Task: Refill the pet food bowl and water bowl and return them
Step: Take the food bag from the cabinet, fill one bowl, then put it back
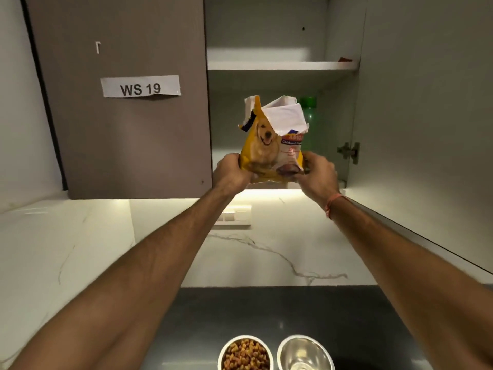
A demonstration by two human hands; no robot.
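A: Where is the dog food bag (269, 145)?

B: Centre of the frame, upright at the mouth of the open cabinet (280, 65), its torn top folded over. The left hand (232, 170) grips its lower left corner, the right hand (317, 173) curls round its lower right side.

A: And the bowls?

B: At the bottom edge, on the dark worktop (346, 316). The food bowl (245, 353) is full of kibble; just beside it, to the right, the water bowl (304, 352) shows bare metal, though I cannot tell if it holds water.

A: Anything else?

B: A green bottle (309, 113) behind the bag, and a "WS 19" label (140, 86) on the closed door at upper left.
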